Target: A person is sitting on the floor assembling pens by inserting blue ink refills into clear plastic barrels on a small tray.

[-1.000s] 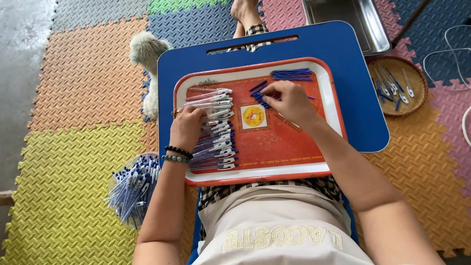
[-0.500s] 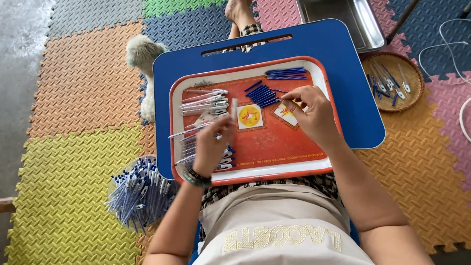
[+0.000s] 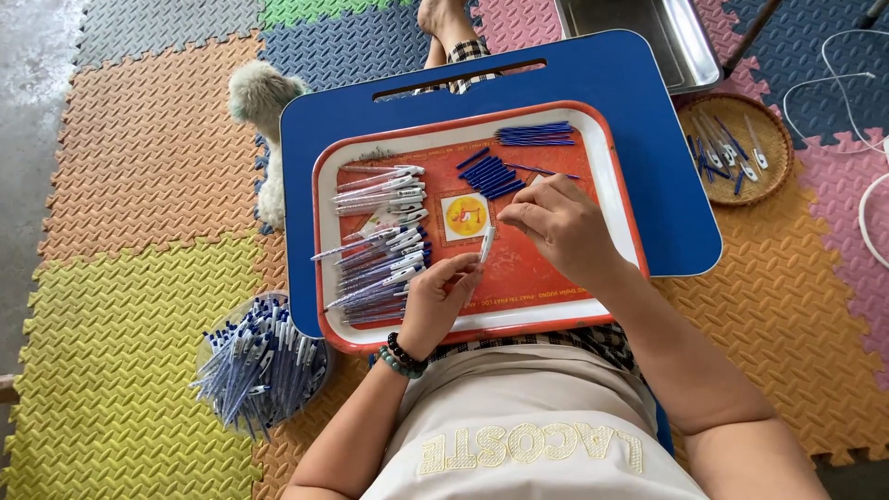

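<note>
head view, left hand point(image 3: 435, 301): we see it grasping a white pen barrel point(image 3: 485, 244), upright, tip end raised toward the other hand.
right hand point(image 3: 556, 222): fingertips pinched shut; on what, we cannot tell, too small.
tray point(image 3: 616, 194): red, keeps loose pen barrels point(image 3: 380, 241) left, blue refills point(image 3: 491, 174) within reach.
lap desk point(image 3: 648, 111): blue, supports tray.
bowl of pens point(image 3: 255, 363): on mat, left.
basket point(image 3: 776, 153): right, a few pens.

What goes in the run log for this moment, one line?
left hand: holds white pen barrel | right hand: pinched fingers by barrel tip | red tray: pen pile, blue refills
</note>
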